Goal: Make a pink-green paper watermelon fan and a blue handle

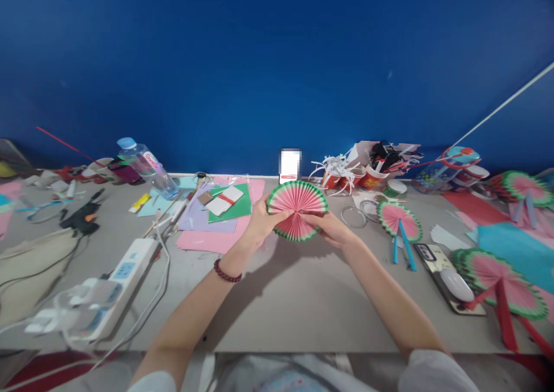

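Observation:
A round pleated paper fan [298, 198], pink with a white band and green rim, is held up above the table between my two hands. My left hand [262, 221] grips its left side, the thumb lying across the pleats toward the centre. On the opposite side my right hand [331, 226] pinches the fan, its thumb also reaching near the middle. Both hands' other fingers are mostly hidden behind the paper. A smaller pink fan [395, 219] with blue sticks lies to the right of my right hand.
Coloured paper sheets [203, 239], a power strip [125, 282] with white cables, a tilted bottle [149, 167] and a glue gun [84, 216] lie leftward. Cups of paper strips [372, 175] stand at the back. Rightward are a phone [433, 265], a mouse [456, 284] and fans with red sticks [504, 279].

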{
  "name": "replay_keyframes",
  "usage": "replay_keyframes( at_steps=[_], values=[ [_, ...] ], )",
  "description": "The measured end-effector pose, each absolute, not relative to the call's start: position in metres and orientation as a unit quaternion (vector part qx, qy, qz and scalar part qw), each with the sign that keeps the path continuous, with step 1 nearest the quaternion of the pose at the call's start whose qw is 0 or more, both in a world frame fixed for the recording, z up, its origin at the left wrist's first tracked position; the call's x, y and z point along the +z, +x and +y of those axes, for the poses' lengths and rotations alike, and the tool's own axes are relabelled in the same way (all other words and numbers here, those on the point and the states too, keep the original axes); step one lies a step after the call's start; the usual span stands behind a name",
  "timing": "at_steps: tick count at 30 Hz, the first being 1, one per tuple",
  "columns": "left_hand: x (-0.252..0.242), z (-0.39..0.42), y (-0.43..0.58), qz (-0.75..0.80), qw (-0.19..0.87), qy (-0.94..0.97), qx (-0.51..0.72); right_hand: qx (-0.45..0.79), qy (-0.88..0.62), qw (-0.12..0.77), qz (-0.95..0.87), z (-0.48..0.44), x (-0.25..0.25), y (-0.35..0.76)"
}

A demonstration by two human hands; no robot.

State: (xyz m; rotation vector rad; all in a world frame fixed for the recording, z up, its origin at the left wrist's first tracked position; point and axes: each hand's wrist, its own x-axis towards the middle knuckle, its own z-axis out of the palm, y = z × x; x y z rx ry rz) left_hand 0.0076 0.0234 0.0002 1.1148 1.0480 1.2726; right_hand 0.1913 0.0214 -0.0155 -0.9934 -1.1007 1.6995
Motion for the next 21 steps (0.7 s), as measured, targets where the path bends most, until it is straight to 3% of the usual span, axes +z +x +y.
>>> replay_keyframes(
  at_steps=[4, 13, 21],
  values=[
    [-0.003, 0.023, 0.009, 0.433, 0.585, 0.411, 0.548, 0.689, -0.411, 0.439, -0.405, 0.019, -0.019, 0.184],
    [-0.012, 0.016, 0.020, 0.411, 0.666, 0.360, 0.508, 0.589, -0.407, 0.557, -0.422, 0.012, -0.021, 0.171],
    [-0.003, 0.013, 0.022, 0.460, 0.609, 0.363, 0.535, 0.293, -0.482, 0.611, -0.556, 0.016, -0.020, 0.182]
  ],
)
